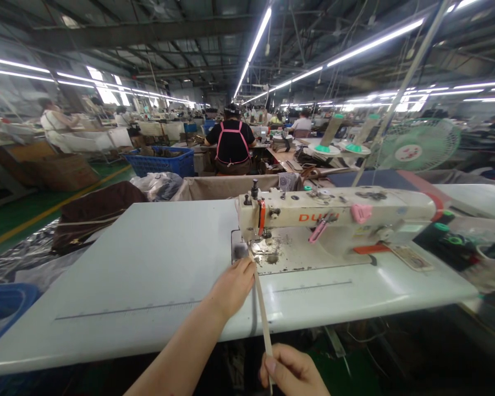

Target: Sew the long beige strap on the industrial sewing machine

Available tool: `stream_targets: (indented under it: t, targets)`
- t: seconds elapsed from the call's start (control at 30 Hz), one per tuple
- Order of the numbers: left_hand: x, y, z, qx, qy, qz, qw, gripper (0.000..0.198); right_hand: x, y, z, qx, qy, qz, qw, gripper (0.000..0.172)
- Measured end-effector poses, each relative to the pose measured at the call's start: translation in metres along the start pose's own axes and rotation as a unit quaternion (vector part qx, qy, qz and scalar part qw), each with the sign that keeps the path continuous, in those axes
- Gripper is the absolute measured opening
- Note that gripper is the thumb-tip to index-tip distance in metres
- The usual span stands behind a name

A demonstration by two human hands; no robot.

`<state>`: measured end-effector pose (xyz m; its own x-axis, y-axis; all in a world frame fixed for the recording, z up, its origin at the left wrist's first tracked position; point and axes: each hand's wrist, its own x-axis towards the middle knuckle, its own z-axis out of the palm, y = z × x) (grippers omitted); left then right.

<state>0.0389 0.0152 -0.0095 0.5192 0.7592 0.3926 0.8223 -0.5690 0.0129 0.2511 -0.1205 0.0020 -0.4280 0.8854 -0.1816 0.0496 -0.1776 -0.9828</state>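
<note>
While the narrow beige fabric strip [262, 313] runs out from the needle plate [274, 254] of the cream sewing machine [338, 217], the left hand [234, 286] pinches it beside that plate. The right hand [292, 371] pinches it well in front of the machine. Even tension should hold it straight.

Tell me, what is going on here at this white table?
A person holds a narrow strip taut over the front edge of the white table. The left hand pinches it beside the needle of the sewing machine; the right hand grips the near end below the edge. Another person in a black top sits farther back, facing away.
</note>
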Motion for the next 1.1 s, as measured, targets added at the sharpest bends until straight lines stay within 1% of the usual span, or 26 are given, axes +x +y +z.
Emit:
stream_targets:
  t: [0.13, 0.2, 0.23, 0.3, 0.4, 0.5, 0.77, 0.97, 1.1]
  targets:
    - [-0.001, -0.002, 0.002, 0.026, -0.022, 0.027, 0.999, 0.020, 0.005, 0.006, -0.003, -0.062, 0.011, -0.061, 0.996, 0.039]
    - [-0.001, -0.002, 0.003, 0.030, -0.028, 0.032, 0.999, 0.020, 0.008, 0.008, -0.002, -0.081, 0.032, -0.072, 0.994, 0.033]
    - [-0.002, -0.002, 0.004, 0.028, -0.028, 0.032, 0.999, 0.021, 0.009, 0.008, -0.002, -0.077, 0.042, -0.066, 0.994, 0.032]
    - [-0.002, -0.002, 0.003, 0.016, -0.021, 0.024, 0.999, 0.023, 0.010, 0.007, 0.001, -0.035, 0.050, -0.037, 0.997, 0.040]
    - [-0.001, 0.000, 0.001, -0.006, -0.006, -0.002, 1.000, 0.027, 0.009, 0.003, 0.005, 0.033, 0.034, 0.017, 0.999, 0.056]
    - [0.000, 0.001, -0.001, -0.018, -0.001, -0.016, 1.000, 0.024, 0.006, -0.001, 0.008, 0.036, 0.023, 0.042, 0.998, 0.063]
    - [0.000, 0.001, -0.002, -0.023, 0.002, -0.018, 1.000, 0.023, 0.002, 0.000, 0.007, 0.063, 0.022, 0.075, 0.995, 0.067]
    - [0.000, 0.000, 0.000, -0.036, 0.001, -0.017, 0.999, 0.026, 0.002, -0.002, 0.007, 0.071, 0.019, 0.085, 0.994, 0.069]
    - [0.000, 0.001, -0.001, -0.025, -0.003, -0.017, 1.000, 0.026, 0.001, -0.003, 0.007, 0.069, 0.021, 0.083, 0.994, 0.067]
